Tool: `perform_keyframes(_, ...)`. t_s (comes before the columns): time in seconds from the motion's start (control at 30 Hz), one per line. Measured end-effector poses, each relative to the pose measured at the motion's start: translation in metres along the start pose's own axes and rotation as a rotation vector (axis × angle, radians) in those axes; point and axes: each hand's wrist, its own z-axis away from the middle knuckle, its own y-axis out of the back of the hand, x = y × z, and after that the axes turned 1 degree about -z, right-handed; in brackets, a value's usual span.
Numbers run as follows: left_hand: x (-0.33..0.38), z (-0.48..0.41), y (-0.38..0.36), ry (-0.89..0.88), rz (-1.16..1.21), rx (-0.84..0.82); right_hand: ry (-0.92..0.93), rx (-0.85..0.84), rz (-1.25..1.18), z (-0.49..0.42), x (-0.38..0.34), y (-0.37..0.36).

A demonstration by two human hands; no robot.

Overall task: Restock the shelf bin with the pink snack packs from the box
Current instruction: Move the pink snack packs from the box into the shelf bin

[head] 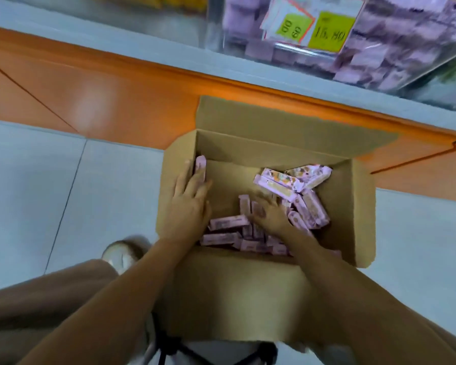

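In the box [269,285] on the floor [37,180], the left hand [190,198] lies flat, fingers straight, against 1 pink pack [201,165]. The right hand [271,216] blurs over the heap [228,223]; I cannot tell its grip. I'd square up several packs before lifting to the shelf bin [379,56].

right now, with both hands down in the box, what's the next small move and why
Probably curl the right hand round a few loose pink snack packs under it: its fingers lie spread on the pile in the brown cardboard box, gripping nothing yet.
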Motion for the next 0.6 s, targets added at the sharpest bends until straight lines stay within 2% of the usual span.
perform_keyframes(0.07, 0.000, -0.001, -0.001, 0.006, 0.025, 0.022, 0.020, -0.023, -0.077, -0.007, 0.000, -0.001)
perform_keyframes(0.37, 0.003, 0.002, 0.004, 0.009, -0.041, 0.034, 0.064, -0.064, -0.116, -0.002, 0.007, 0.006)
perform_keyframes(0.6, 0.003, 0.001, 0.005, 0.027, -0.049, 0.020, 0.028, 0.025, -0.222, 0.001, 0.008, 0.008)
